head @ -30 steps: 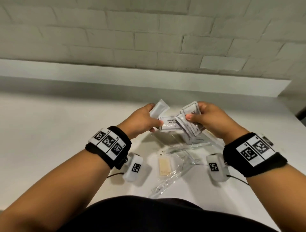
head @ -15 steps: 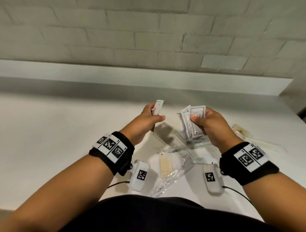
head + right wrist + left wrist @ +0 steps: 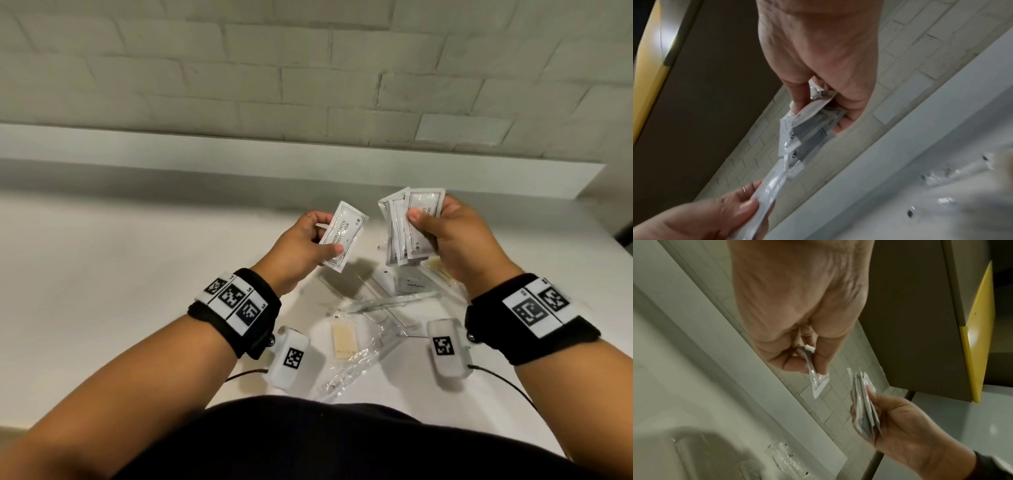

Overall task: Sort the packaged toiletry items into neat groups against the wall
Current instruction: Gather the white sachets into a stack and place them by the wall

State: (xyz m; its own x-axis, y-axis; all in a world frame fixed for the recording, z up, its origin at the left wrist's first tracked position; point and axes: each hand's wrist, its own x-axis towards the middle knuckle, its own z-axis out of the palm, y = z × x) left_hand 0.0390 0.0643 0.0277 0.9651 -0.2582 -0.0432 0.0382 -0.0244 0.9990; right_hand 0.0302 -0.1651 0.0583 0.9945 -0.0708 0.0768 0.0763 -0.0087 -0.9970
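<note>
Torso: dark clothing fills the near edge of the head view.
Wrist cameras: two white units point(image 3: 289, 359) with black square markers hang below the black wristbands point(image 3: 236, 308).
Clear wrappers: crinkled transparent packets point(image 3: 356, 366) lie on the white counter point(image 3: 102, 274) between the forearms; one holds a flat beige item point(image 3: 344, 342).
Toothpaste pack: a small clear pack with dark print point(image 3: 412, 284) lies beyond them, under the right hand; beside it a beige item in clear wrap point(image 3: 436, 270).
Left hand: the left hand point(image 3: 301, 246) is raised above the counter, thumb and curled fingers pinching one shampoo sachet point(image 3: 342, 236) by its lower edge; the sachet is tilted, printed face toward the camera.
Right hand: the right hand point(image 3: 452, 240) is held up just beside it, apart from the left, thumb pressed across a fanned stack of sachets point(image 3: 407, 226) with the fingers curled behind.
Ledge: a pale raised ledge point(image 3: 308, 168) runs along the back of the counter.
Wall: painted white brick point(image 3: 308, 68) rises behind it.
</note>
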